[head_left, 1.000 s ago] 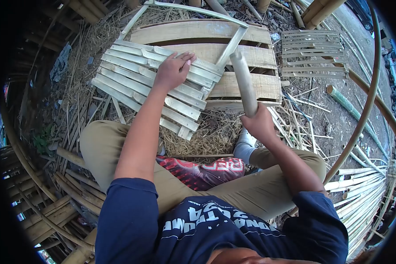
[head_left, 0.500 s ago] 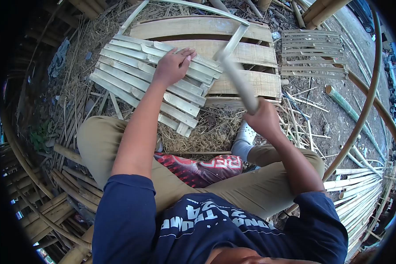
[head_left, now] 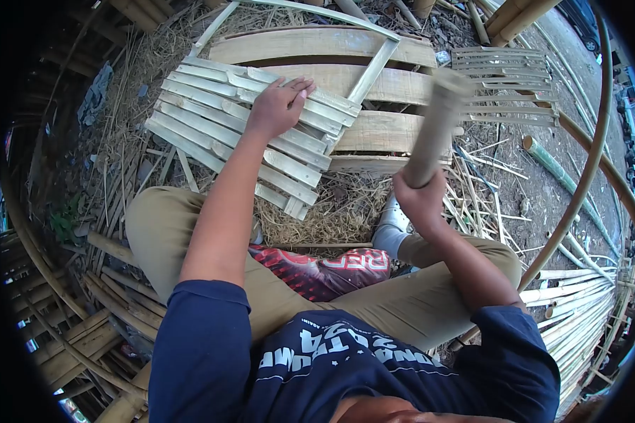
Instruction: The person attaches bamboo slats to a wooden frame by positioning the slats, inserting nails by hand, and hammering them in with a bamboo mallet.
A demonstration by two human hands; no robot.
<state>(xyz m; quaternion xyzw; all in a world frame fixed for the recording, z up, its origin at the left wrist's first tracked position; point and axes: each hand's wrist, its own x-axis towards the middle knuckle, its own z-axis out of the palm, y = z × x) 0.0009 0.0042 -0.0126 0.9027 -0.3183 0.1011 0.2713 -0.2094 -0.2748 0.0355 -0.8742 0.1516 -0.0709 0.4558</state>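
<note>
My left hand (head_left: 281,109) lies on the upper slats of a pale bamboo slat panel (head_left: 240,134), fingers stretched out over them. The slats lie side by side on crosspieces, and the panel slants down towards my knees. Its long strips (head_left: 374,70) extend past the slats at the top and right. My right hand (head_left: 422,194) is wrapped around a thick, round wooden club (head_left: 434,130), raised and slightly blurred. The club's far end points up and away, above the right part of a low wooden plank platform (head_left: 395,134). The panel partly rests on that platform.
Another small slat panel (head_left: 501,84) lies at the upper right. A green bamboo pole (head_left: 564,169) and a curved pole (head_left: 578,190) stand or lie at right, above stacked bamboo strips (head_left: 571,296). Straw and thin offcuts (head_left: 483,197) cover the ground. A red printed bag (head_left: 324,271) lies between my legs.
My right hand has swung the club up and to the right, away from the panel's edge. My left hand and the panel have hardly moved.
</note>
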